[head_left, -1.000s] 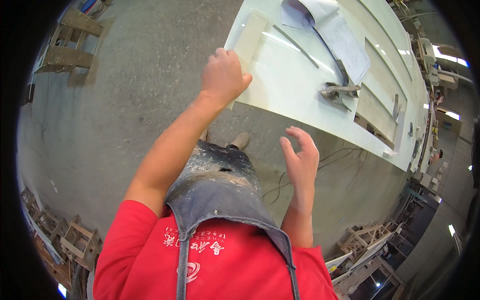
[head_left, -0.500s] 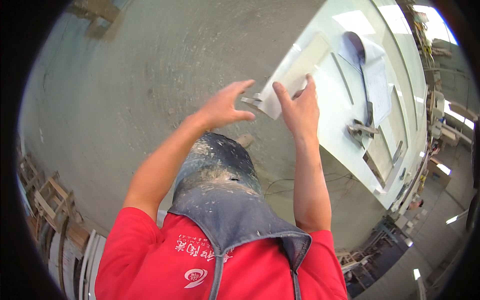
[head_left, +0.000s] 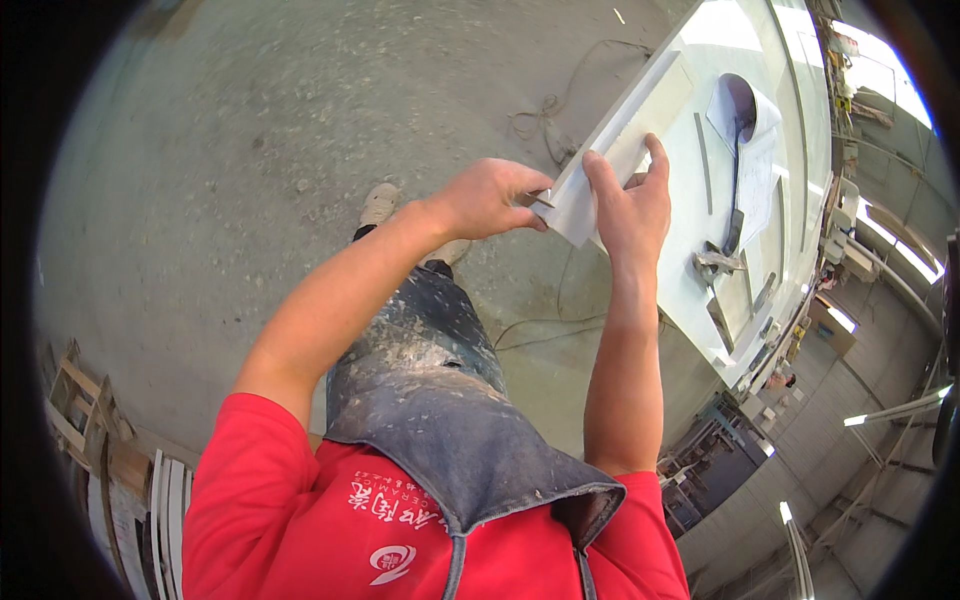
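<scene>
Left hand has closed in on the metal piece; right hand keeps its place on the board

Half a second back my left hand stood apart from the small flat metal piece at the near end of the long white board. Now its thumb and fingers curve around that piece from either side; whether they pinch it, I cannot tell.

My right hand is partly spread over the board, near the same end, thumb toward the outer edge and fingers across the top. Firm clasp or mere contact: cannot tell.

Position of board: lengthwise along the left edge of the glossy white surface, near end between my hands.

Also on the surface, right of the board: a thin grey strip, a partly curled paper sheet, and a metal-headed tool with a dark handle reaching toward the paper. Beyond the board's outer side, a loose cord lies on the grey floor.
</scene>
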